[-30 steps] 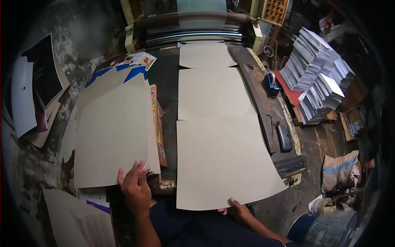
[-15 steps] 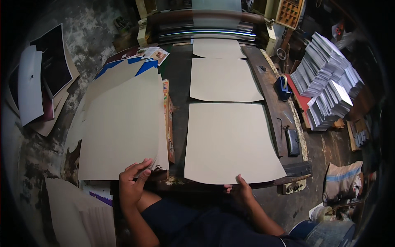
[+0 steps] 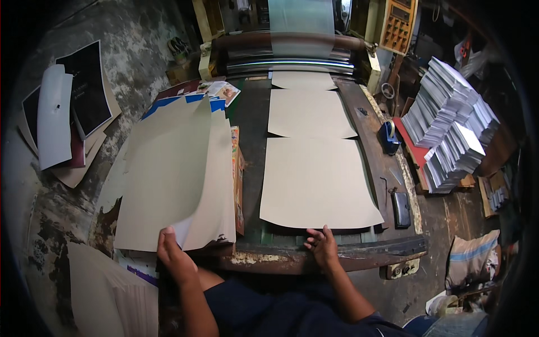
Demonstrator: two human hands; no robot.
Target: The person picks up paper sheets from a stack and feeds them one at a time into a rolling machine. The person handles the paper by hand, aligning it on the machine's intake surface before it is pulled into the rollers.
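My left hand (image 3: 177, 258) pinches the near right corner of the top beige sheet (image 3: 160, 168). That sheet curls up along its right side, off the stack (image 3: 222, 185) beneath it. My right hand (image 3: 324, 247) is open, its fingers apart just below the near edge of another beige sheet (image 3: 317, 180), and it grips nothing. Beyond that lie a second sheet (image 3: 309, 112) and a third sheet (image 3: 302, 80), in a line running to the rollers (image 3: 289, 66) of a machine. The sheets' edges meet or nearly meet.
Translucent film (image 3: 301, 31) hangs over the rollers. On the table's right side are a blue tape dispenser (image 3: 388, 138), a hex key (image 3: 384, 191) and a black case (image 3: 401, 209). Stacked white paper (image 3: 443, 106) stands further right. More beige sheets (image 3: 109, 289) lean at lower left.
The row of sheets has shifted forward toward the rollers, away from my right hand, which has let go of the nearest one. My left hand has lifted and curled the top sheet's corner.
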